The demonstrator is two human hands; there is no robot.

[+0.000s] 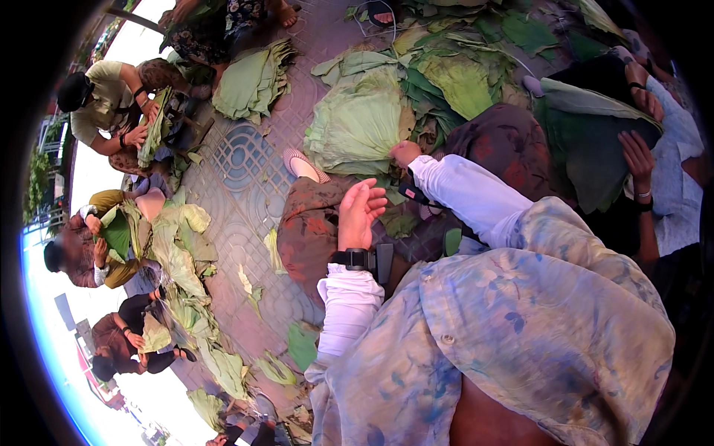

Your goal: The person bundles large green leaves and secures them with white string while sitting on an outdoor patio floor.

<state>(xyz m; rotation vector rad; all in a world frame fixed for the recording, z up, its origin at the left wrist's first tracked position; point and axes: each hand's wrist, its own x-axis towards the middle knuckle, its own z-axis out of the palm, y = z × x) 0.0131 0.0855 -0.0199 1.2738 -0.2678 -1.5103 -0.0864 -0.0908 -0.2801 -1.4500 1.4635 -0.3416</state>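
Observation:
My left hand [360,214] is raised over my lap, palm up and fingers stretched out, holding nothing. A black strap with a device sits on that wrist. In front of me lies a flat stack of large pale green leaves [357,123], their veins fanning out. My right hand [405,154] is closed at the stack's near right corner, its fingers curled on a leaf edge. Part of its grip is hidden. Beside the stack on the right lies a heap of darker green and yellowish leaves [457,78].
Another person at right holds a big dark green leaf [595,137]. Several people sit along the left, handling leaves. Another leaf stack [254,80] lies on the patterned paving [242,201] near a round cover [244,157]. Loose leaves [190,293] trail down the left. My shoe [305,166] is beside the stack.

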